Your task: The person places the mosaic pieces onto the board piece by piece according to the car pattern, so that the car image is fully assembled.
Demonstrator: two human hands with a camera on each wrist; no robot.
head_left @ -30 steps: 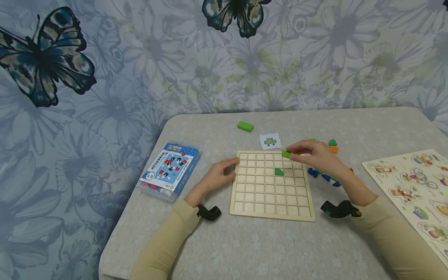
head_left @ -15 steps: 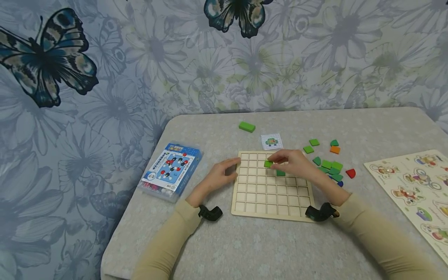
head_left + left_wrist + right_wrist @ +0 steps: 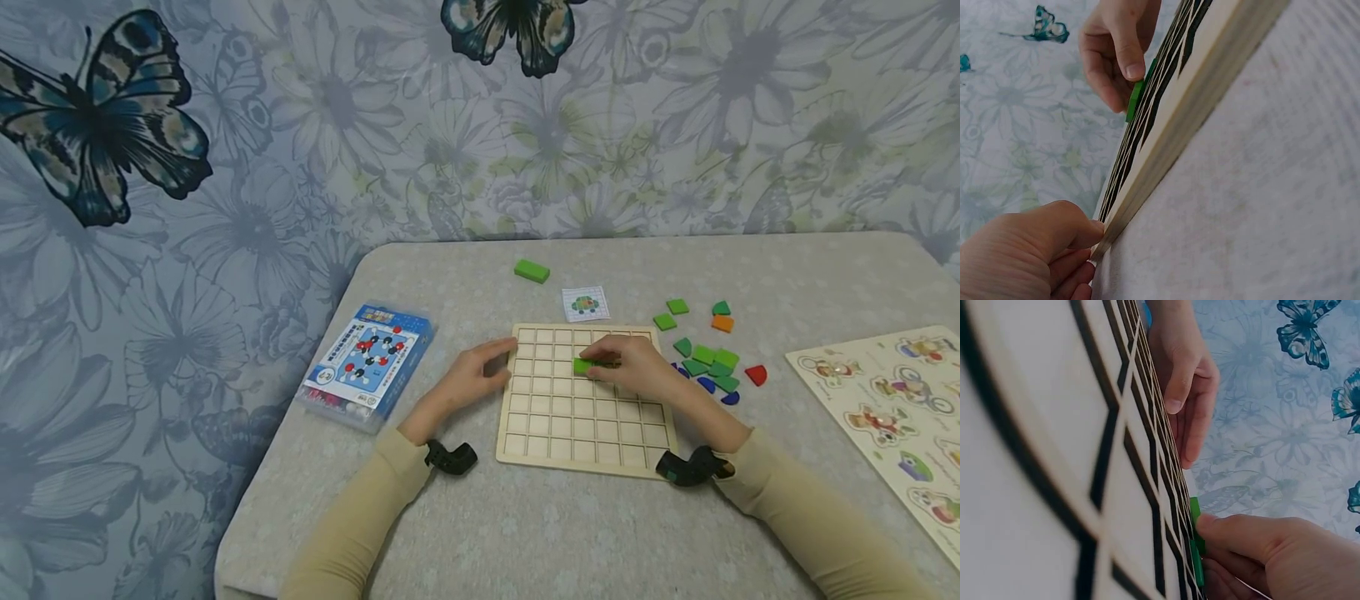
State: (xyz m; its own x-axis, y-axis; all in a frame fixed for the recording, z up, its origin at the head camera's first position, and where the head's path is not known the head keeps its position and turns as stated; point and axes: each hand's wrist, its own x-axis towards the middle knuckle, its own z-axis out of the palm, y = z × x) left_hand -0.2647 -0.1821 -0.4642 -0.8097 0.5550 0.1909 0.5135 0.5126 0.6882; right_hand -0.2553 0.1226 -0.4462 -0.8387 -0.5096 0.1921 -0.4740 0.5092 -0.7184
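A light wooden board [image 3: 550, 423] with a raised grid lies on the table. My right hand [image 3: 633, 363] pinches a light green square tile [image 3: 580, 366] between thumb and fingers, low at the board's upper middle. In the right wrist view, a darker green tile [image 3: 1197, 564] sits on the board beside it; from the head, my hand largely covers this one. My left hand [image 3: 467, 377] rests at the board's left edge, thumb and fairly straight fingers spread along it. A small picture card [image 3: 586, 304] with a gridded green turtle-like figure lies behind the board.
Right of the board lie several loose green tiles [image 3: 703, 354], with blue pieces [image 3: 706, 384], a red one [image 3: 756, 375] and an orange one [image 3: 722, 322]. A green block [image 3: 532, 271] lies at the back, a plastic boxed set [image 3: 366, 367] at left, a picture puzzle board [image 3: 885, 408] at right.
My right hand has carried the light green tile left from the board's upper right edge, then slightly down toward the darker green tile. My left hand stays at the board's edge.
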